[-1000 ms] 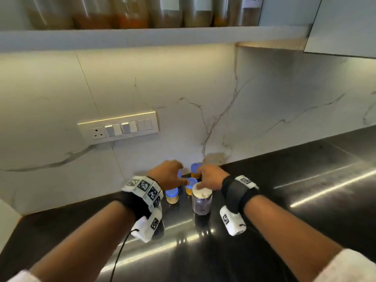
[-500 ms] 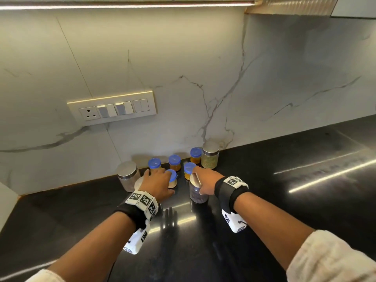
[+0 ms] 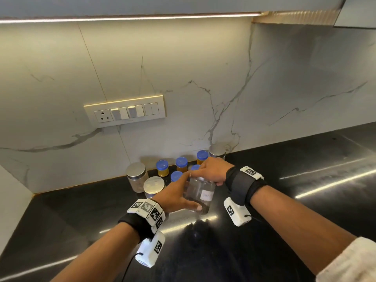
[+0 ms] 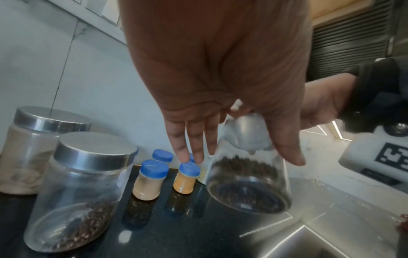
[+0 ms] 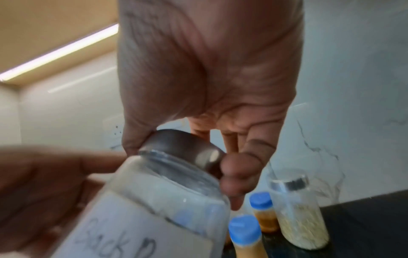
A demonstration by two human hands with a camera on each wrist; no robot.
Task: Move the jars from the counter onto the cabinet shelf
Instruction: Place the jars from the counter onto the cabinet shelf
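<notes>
A clear glass jar (image 3: 200,195) with a steel lid, a white handwritten label and dark seeds at its bottom hangs tilted just above the black counter (image 3: 295,200). My right hand (image 3: 205,174) grips its lid (image 5: 183,144) from above, thumb on one side and curled fingers on the other. My left hand (image 3: 181,195) lies against the jar's left side with straight fingers (image 4: 189,148), its thumb near the base. Against the wall stand three more steel-lidded jars (image 3: 136,176) (image 3: 153,186) (image 3: 217,151) and several small blue-capped jars (image 3: 162,167).
A switch and socket panel (image 3: 125,112) sits on the marble wall above the jars. The cabinet's underside with a light strip (image 3: 130,18) spans the top of the head view. Bare glossy counter stretches to the right and towards me.
The labelled jar has come off the counter and tilted in my right hand. My left hand has left the small blue-capped jars and come against the jar's side.
</notes>
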